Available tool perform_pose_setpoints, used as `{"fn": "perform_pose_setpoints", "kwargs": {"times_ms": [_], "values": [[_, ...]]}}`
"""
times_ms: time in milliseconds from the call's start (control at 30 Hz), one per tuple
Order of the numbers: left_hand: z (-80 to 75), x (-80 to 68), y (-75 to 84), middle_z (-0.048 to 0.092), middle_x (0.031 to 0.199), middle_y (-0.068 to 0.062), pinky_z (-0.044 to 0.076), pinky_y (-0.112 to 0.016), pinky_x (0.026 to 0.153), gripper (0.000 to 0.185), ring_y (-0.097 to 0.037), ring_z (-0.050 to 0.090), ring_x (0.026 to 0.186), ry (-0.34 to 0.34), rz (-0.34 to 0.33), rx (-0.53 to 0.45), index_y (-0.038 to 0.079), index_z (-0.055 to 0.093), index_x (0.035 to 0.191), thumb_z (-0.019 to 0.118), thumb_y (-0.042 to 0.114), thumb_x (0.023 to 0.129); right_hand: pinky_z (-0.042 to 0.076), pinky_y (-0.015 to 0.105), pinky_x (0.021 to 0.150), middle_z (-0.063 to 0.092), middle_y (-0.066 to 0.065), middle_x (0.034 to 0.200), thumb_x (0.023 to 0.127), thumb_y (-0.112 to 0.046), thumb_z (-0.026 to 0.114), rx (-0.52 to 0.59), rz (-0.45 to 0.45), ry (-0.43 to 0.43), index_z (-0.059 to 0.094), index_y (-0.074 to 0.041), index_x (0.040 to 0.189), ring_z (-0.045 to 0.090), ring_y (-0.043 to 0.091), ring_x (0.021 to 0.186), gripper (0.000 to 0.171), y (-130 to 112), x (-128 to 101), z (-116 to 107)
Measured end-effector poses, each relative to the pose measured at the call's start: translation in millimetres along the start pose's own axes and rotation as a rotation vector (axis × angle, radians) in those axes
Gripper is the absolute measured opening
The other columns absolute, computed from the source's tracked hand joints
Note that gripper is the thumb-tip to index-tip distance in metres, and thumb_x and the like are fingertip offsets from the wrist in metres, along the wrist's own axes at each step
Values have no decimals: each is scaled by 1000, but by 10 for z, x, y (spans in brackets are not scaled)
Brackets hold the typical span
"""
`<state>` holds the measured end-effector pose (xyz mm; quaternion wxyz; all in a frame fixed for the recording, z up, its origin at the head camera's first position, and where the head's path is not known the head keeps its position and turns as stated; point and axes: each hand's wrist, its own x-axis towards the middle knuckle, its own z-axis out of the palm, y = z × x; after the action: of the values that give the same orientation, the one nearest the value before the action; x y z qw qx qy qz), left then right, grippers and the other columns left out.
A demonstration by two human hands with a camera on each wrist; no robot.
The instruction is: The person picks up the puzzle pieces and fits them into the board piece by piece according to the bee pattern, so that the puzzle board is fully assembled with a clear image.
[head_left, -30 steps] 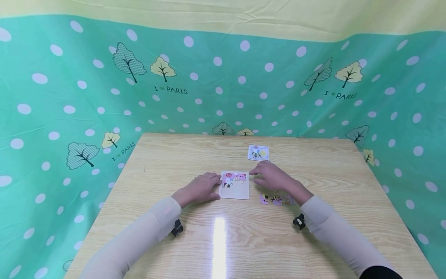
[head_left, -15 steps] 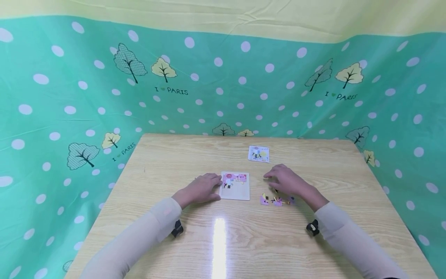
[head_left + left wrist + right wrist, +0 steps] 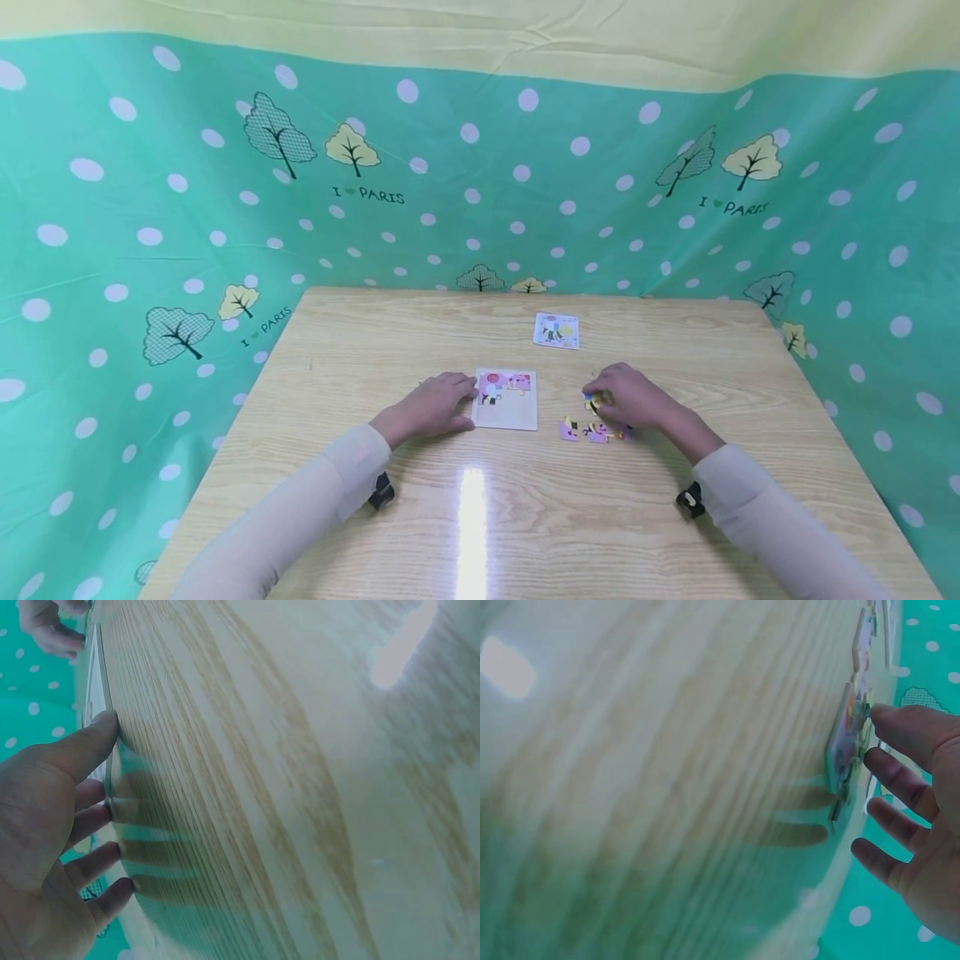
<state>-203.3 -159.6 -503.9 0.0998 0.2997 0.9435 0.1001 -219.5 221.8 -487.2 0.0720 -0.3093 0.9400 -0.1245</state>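
My left hand (image 3: 435,404) rests at the left side of a white square puzzle board (image 3: 519,415); its thumb and fingertips touch the edge. Joined pink pieces with a red spot line the board's upper part, and its lower part shows bare. Over on the right, my right hand (image 3: 633,396) has its thumb and index finger on a blue and yellow puzzle piece (image 3: 592,402), pinching it near the tabletop. In the right wrist view the other fingers of the right hand (image 3: 930,802) spread apart. Several pink puzzle pieces (image 3: 597,433) lie just below that hand, which partly covers them.
A small picture card (image 3: 557,331) with a bee on it lies farther back on the wooden table (image 3: 375,333). A green dotted curtain (image 3: 420,192) hangs behind and beside the table. Glare (image 3: 472,533) marks the front of the tabletop.
My right hand has moved away from the board's right edge, rightward and a little toward me, onto the blue and yellow piece. My left hand has stayed at the board.
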Motion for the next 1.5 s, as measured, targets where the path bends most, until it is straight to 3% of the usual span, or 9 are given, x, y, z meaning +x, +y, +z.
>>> {"fn": "perform_pose_setpoints", "kwargs": {"times_ms": [733, 933, 1167, 1500], "values": [[14, -1, 11, 50, 155, -13, 40, -53, 120, 62, -32, 45, 145, -11, -11, 3, 12, 60, 141, 71, 48, 92, 51, 59, 102, 73, 9, 113, 88, -14, 76, -22, -20, 38, 75, -11, 117, 63, 35, 115, 30, -3, 22, 28], [19, 7, 3, 50, 155, -13, 40, -53, 120, 62, -33, 45, 145, -5, -11, 11, 12, 60, 141, 72, 48, 92, 49, 58, 105, 73, 6, 114, 88, -18, 76, 27, -7, 31, 74, -11, 121, 61, 33, 117, 34, -129, 117, -25], [30, 14, -8, 50, 155, -13, 41, -54, 119, 62, -33, 45, 145, -1, -9, 10, 12, 59, 141, 71, 49, 92, 51, 53, 103, 74, 3, 112, 88, -19, 74, 43, -52, 32, 74, -12, 121, 62, 29, 115, 33, -323, 302, 12], [22, 9, -14, 49, 156, -14, 41, -54, 119, 64, -34, 45, 146, -5, -4, 11, 12, 58, 142, 71, 49, 92, 46, 52, 113, 74, 2, 119, 90, -23, 74, 62, -60, 10, 73, -15, 123, 59, 29, 124, 34, -545, 526, 96]]}}
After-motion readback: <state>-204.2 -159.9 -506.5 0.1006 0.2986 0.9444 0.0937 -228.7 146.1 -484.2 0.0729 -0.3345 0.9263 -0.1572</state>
